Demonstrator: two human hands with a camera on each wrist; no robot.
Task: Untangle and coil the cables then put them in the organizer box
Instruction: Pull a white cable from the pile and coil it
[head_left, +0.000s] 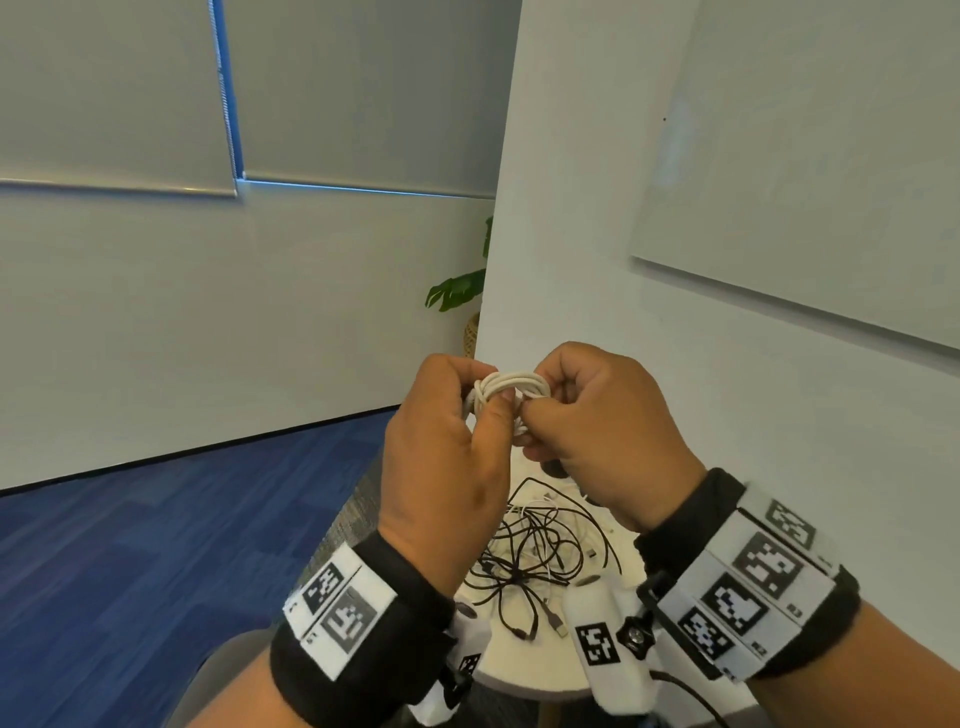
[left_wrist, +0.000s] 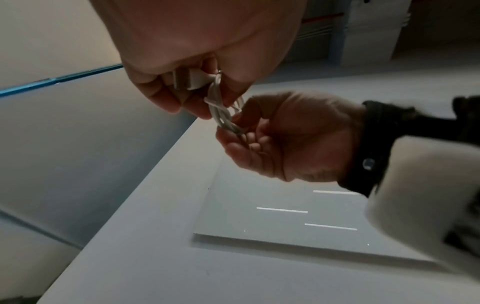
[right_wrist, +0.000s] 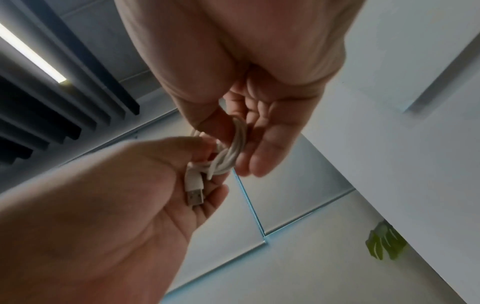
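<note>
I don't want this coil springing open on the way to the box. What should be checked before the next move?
1. White cable wound into a bundle: ok.
2. Left hand grips the bundle: ok.
3. Right hand pinches its other side: ok.
4. USB plug end tucked in: not ok, it sticks out loose by the left palm.
5. Organizer box within reach: cannot tell, none in view.
6. Remaining cables on the round table sorted: not ok, tangled.
</note>
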